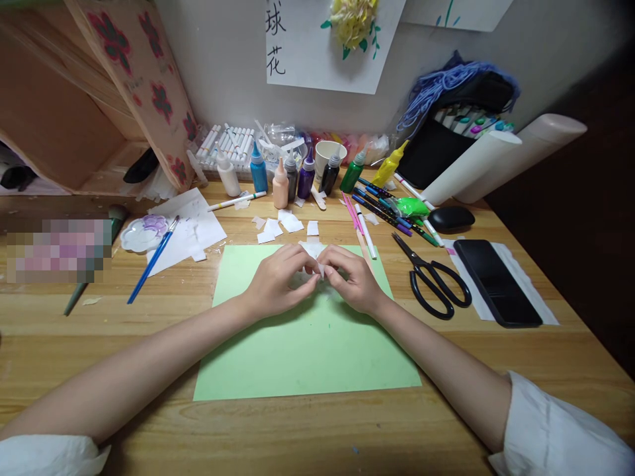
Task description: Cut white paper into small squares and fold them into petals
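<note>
Over the far part of a light green sheet of paper, my left hand and my right hand meet fingertip to fingertip. Both are closed in a pinch on a small piece of white paper, whose lower tip pokes out between them. The rest of that piece is hidden by my fingers. Just behind my hands, more white paper shows at the sheet's far edge. Several cut white scraps lie on the wooden table beyond it.
Black-handled scissors and a phone lie to the right. Paint bottles stand in a row at the back, beside markers. A blue paintbrush and a palette sit left. Pens are heaped at the back right.
</note>
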A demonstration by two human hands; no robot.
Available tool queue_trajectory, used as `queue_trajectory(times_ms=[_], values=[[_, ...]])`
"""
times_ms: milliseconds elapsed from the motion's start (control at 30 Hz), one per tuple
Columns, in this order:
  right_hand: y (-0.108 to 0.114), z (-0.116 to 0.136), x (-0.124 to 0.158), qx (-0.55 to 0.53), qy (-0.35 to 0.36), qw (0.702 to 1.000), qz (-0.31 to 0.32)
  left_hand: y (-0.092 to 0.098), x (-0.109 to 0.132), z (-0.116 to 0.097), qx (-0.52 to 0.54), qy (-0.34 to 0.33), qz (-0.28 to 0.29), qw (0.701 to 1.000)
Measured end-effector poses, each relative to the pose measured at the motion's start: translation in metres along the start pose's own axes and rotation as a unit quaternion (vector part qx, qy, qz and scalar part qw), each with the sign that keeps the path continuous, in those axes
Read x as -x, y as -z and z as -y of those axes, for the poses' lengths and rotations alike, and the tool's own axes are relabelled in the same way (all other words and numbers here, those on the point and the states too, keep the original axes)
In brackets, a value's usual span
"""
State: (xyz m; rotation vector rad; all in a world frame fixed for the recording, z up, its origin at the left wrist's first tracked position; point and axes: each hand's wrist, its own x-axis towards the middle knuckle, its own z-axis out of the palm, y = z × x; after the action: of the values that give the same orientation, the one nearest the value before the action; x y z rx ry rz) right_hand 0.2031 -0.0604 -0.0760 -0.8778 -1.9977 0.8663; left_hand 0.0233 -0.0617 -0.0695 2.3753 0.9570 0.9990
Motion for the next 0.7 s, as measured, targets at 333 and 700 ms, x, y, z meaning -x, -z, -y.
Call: queue_trajectory(times_ms=[333, 700], values=[[-0.0012, 0.0009, -0.0004, 0.015, -0.005, 1.000, 0.004, -0.0006, -0.0004, 0.0019, -0.008, -0.004, 0.003, 1.000], [-0.0037, 0.0016, 0.0018, 0.066, 0.016, 0.998, -0.007, 0.0045, -0.0008, -0.0038, 0.008, 0.015, 0.025, 1.000]])
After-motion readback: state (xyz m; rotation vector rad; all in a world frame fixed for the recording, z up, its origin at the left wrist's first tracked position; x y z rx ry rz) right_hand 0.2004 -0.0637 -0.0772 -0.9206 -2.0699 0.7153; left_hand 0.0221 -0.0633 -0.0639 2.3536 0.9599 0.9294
